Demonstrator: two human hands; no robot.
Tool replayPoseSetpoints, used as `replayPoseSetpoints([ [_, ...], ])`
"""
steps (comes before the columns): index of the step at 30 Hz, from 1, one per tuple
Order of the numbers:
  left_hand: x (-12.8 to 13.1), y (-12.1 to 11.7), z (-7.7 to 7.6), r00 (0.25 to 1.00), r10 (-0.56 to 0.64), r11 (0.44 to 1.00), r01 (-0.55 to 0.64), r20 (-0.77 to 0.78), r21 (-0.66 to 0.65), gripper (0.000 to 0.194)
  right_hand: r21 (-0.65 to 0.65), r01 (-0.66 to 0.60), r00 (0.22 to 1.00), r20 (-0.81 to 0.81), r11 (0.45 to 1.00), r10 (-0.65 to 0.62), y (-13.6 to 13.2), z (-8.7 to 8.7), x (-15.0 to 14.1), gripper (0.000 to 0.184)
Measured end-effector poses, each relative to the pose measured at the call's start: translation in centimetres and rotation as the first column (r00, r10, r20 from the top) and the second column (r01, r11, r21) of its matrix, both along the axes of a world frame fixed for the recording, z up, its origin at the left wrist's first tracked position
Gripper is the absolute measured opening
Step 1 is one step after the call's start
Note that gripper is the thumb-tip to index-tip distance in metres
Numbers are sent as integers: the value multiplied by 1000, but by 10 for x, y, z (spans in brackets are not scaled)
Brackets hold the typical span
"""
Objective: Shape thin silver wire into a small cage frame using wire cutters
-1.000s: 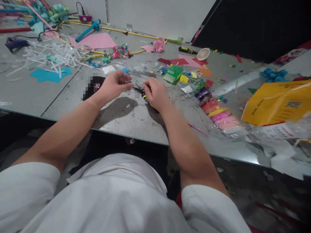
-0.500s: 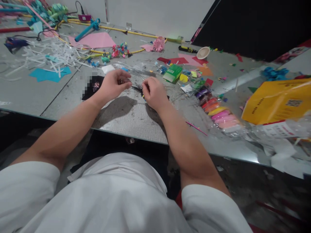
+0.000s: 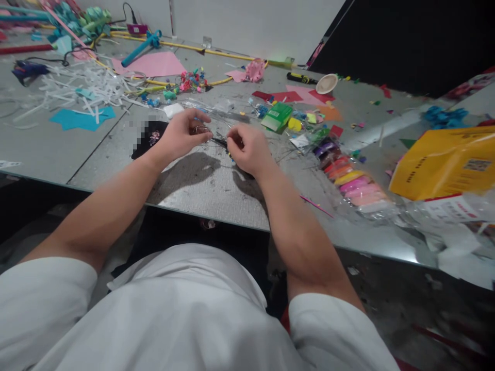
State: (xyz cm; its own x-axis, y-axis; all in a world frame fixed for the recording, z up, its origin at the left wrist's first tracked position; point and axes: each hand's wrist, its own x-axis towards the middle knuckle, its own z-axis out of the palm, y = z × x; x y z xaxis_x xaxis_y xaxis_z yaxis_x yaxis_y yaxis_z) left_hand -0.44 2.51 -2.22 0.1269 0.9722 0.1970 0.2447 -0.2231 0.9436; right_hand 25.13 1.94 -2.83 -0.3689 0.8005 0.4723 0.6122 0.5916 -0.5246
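left hand point(image 3: 181, 135) pinching small wire piece point(image 3: 200, 129); right hand point(image 3: 249, 149) gripping black-yellow pliers point(image 3: 224, 145) at it. step: bending wire. next move calls for steady squeeze.

The left hand point(image 3: 181, 136) now has its fingers opened slightly around a small, dark, shiny piece point(image 3: 200, 130) pinched at its fingertips, where a second ago they were curled tighter over it. The right hand point(image 3: 249, 149) sits a little toward 6 o'clock from its spot half a second ago, back close to the black and yellow tool point(image 3: 226, 147) at its fingertips. The whole view has drifted slightly toward 3 o'clock.
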Motion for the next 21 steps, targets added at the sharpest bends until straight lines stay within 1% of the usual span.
replayPoseSetpoints([
  [3, 3, -4, 1, 1000, -25, 1000, 25, -14, -18, 46, -93, -17, 1000, -18, 996, 15, -2, 2, -2, 35],
  [5, 4, -5, 0, 999, -50, 999, 50, -15, -22, 46, -176, -53, 998, -29, 983, 49, -4, 4, -4, 48],
  [8, 3, -4, -3, 996, -86, 996, 86, -4, -29, 45, -275, -99, 995, -51, 956, 89, -7, 6, -8, 55],
  [10, 2, -3, -5, 996, -94, 995, 94, 10, -37, 44, -296, -107, 994, -64, 949, 92, -8, 7, -8, 58],
  [13, 1, -2, -4, 997, -71, 997, 72, 29, -39, 41, -279, -105, 994, -70, 954, 89, -7, 5, -8, 60],
  [16, 0, -3, 0, 998, -60, 998, 61, 14, -28, 36, -277, -104, 993, -77, 955, 86, -5, 4, -8, 54],
  [21, -2, -5, 2, 993, -107, 994, 107, -40, -10, 33, -378, -153, 986, -126, 913, 113, -8, 4, -11, 44],
])
